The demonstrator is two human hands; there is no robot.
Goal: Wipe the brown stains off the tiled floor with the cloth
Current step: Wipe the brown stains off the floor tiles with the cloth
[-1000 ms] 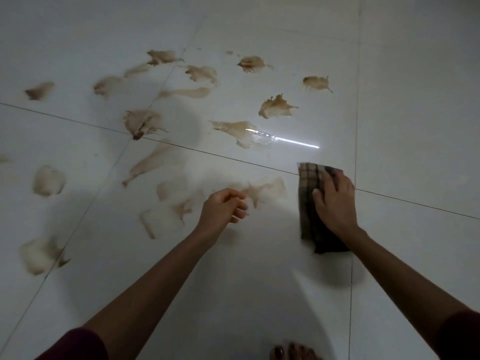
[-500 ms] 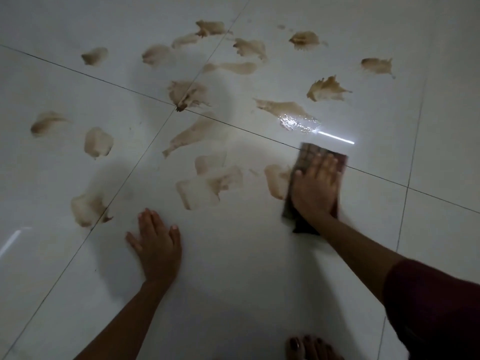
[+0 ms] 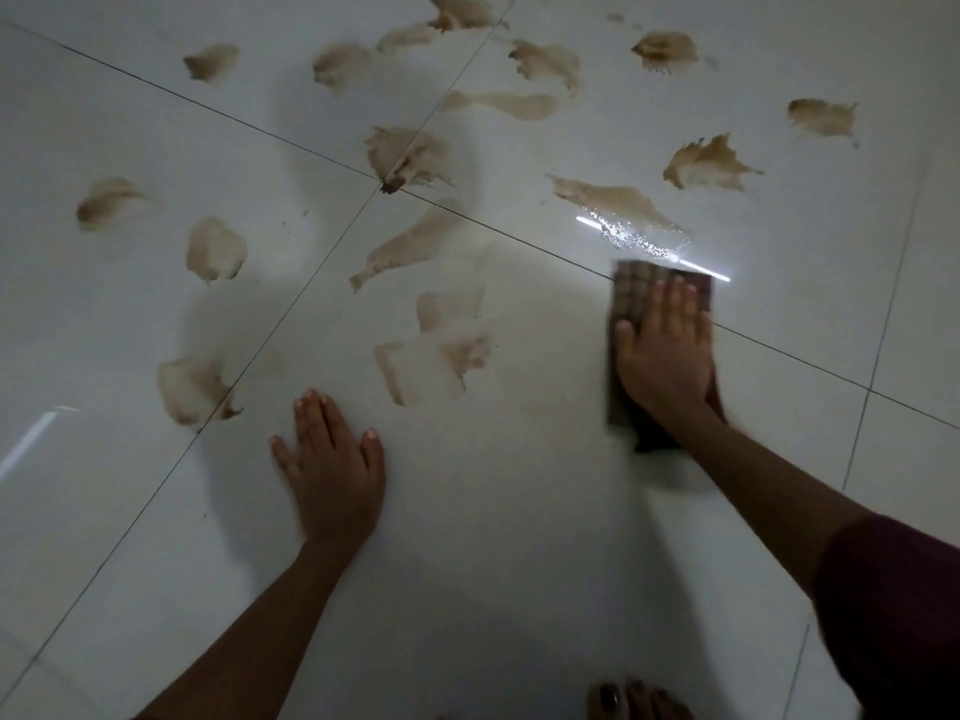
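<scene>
My right hand [image 3: 665,350] lies flat with fingers spread on a dark checked cloth [image 3: 631,288], pressing it onto the white tiled floor [image 3: 509,511] right of centre. The cloth's far edge touches a wet, glistening brown stain [image 3: 613,200]. My left hand [image 3: 332,470] rests palm down on bare tile, fingers apart, holding nothing. A smeared pale stain [image 3: 431,366] lies between the two hands. Several more brown stains [image 3: 706,163] spread across the tiles beyond and to the left.
Dark grout lines [image 3: 291,309] cross the floor diagonally. My bare toes [image 3: 634,701] show at the bottom edge. A bright strip of reflected light [image 3: 701,267] sits just past the cloth. My dark red sleeve [image 3: 898,615] fills the lower right corner.
My left hand dropped from a raised loose fist to flat on the floor. My right hand slid the cloth over the stain left of it; that stain is gone now.
</scene>
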